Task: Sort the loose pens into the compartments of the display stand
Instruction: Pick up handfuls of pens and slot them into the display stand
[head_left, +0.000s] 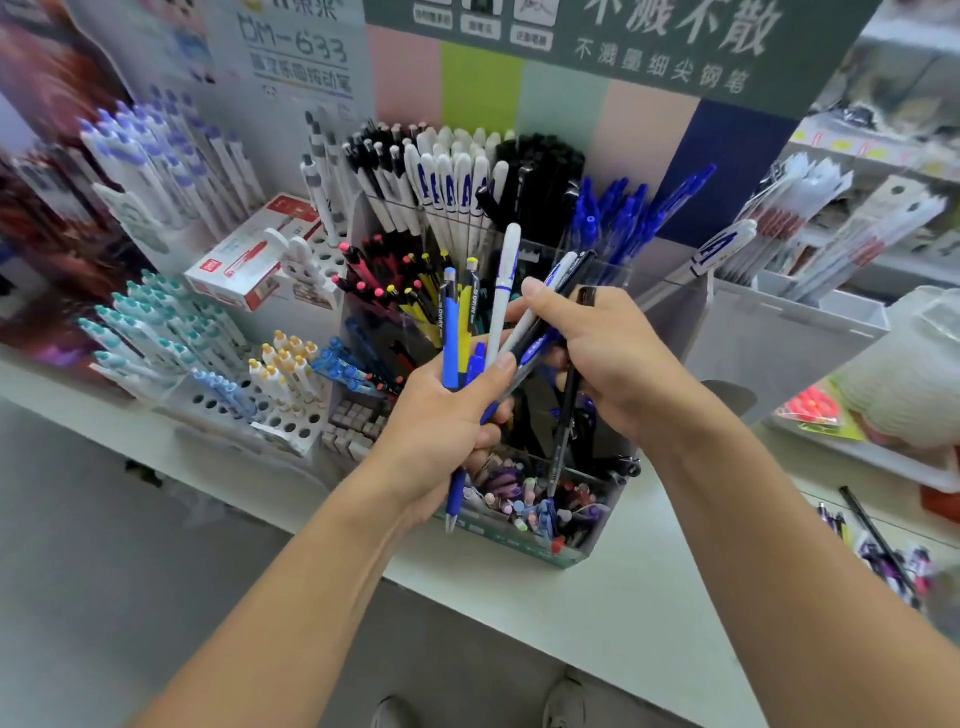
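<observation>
Both hands are working over the stand: the left hand is gripping a fanned bundle of pens, while the right hand is pinching a black pen from it. Smooth, round plastic barrels are likely slipping against each other; a loosening grip risks spilling them onto the desk or into wrong clear-walled compartments.

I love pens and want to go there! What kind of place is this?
Most likely a stationery shop. A display stand on the counter is packed with pens sorted by kind, a printed sign advertises them, and boxed pens sit nearby. The left hand grips loose pens.
</observation>
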